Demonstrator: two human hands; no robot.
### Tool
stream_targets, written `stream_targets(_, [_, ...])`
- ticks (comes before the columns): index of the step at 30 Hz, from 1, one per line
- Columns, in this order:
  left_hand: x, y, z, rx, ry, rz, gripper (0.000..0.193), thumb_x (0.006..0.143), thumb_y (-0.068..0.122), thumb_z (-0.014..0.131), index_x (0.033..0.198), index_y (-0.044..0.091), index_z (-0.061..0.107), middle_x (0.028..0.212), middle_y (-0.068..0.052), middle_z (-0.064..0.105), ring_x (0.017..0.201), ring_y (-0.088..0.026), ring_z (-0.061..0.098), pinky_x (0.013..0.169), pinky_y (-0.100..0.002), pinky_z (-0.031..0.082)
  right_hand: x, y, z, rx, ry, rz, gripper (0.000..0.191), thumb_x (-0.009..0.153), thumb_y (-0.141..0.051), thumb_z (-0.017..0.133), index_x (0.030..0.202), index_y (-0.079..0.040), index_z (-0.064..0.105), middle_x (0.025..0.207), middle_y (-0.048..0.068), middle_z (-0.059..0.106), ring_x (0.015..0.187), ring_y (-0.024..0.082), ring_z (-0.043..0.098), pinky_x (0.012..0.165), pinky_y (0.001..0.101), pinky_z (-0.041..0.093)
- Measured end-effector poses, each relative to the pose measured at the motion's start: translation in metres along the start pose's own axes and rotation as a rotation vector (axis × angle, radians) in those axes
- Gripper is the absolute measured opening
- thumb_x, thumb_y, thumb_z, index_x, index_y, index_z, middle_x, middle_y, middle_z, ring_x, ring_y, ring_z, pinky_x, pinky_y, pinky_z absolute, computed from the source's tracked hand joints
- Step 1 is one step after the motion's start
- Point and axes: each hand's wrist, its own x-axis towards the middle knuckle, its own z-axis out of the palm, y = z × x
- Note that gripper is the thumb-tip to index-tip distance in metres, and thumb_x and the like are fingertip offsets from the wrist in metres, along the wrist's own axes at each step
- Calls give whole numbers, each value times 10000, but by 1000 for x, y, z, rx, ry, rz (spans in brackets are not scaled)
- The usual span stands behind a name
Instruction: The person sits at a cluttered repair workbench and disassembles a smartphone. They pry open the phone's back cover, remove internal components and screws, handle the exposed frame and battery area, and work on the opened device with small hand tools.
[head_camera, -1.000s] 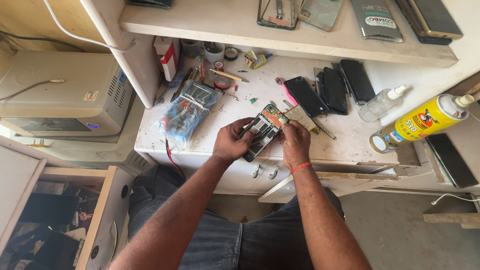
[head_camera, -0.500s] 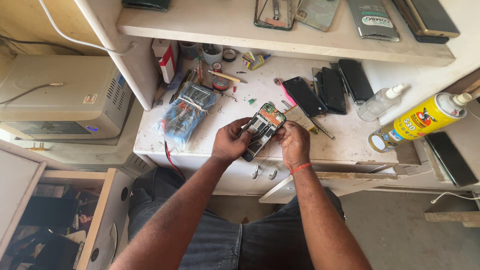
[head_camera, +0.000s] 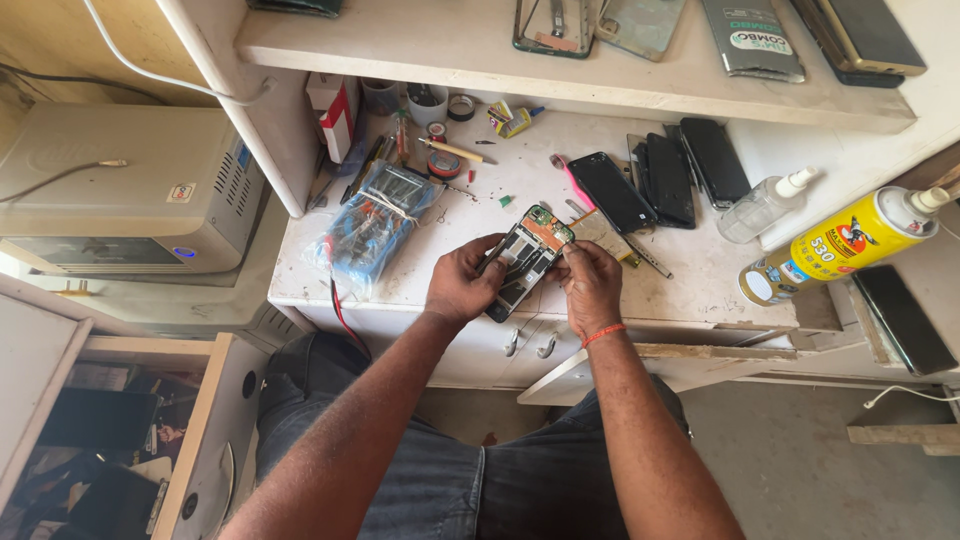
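An opened phone (head_camera: 527, 259) with its back off shows a green board and orange parts inside. It is tilted over the front part of a white worktable (head_camera: 690, 280). My left hand (head_camera: 462, 283) grips its left edge and lower end. My right hand (head_camera: 590, 283), with an orange band at the wrist, holds its right edge, fingertips on the frame near the top. Both forearms reach up from my lap.
Several dark phones (head_camera: 660, 178) lie at the back right, next to a clear spray bottle (head_camera: 762, 206) and a yellow spray can (head_camera: 850, 245). A bagged multimeter (head_camera: 375, 225) lies at left. A grey box unit (head_camera: 120, 190) stands left. A shelf (head_camera: 560, 60) overhead holds phone parts.
The hands and phone have barely moved; my right fingers have shifted slightly along the phone's right edge.
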Motion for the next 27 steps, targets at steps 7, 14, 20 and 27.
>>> stream_targets(7, [-1,-8,1,-22,-2,-1,447,886,191,646,1297,18,671,1027,-131,805,905,-139,759,880,-268,567,-1,3,-1,-12,7,11,131,986,-97,637,996,26,683,811,110,696,684,188,660,639,330,542])
stream_targets(14, [-1,-4,0,-6,-3,-35,436,888,203,641,1291,42,682,1019,-117,804,898,-142,760,882,-270,570,-5,-5,1,120,-9,47,216,949,-148,553,996,26,670,825,130,724,701,219,682,671,340,543])
stream_targets(20, [-2,-1,-1,-3,-4,-8,444,878,192,640,1291,34,682,1026,-126,805,901,-145,762,885,-275,568,-3,1,4,0,66,27,105,958,-80,642,966,17,682,795,115,689,653,202,650,611,322,531])
stream_targets(27, [0,-7,1,-68,-3,-7,431,891,162,636,1290,5,674,1030,-128,802,896,-129,749,875,-272,569,-1,-1,3,17,59,52,98,969,-83,652,949,10,676,783,111,666,659,213,656,610,347,539])
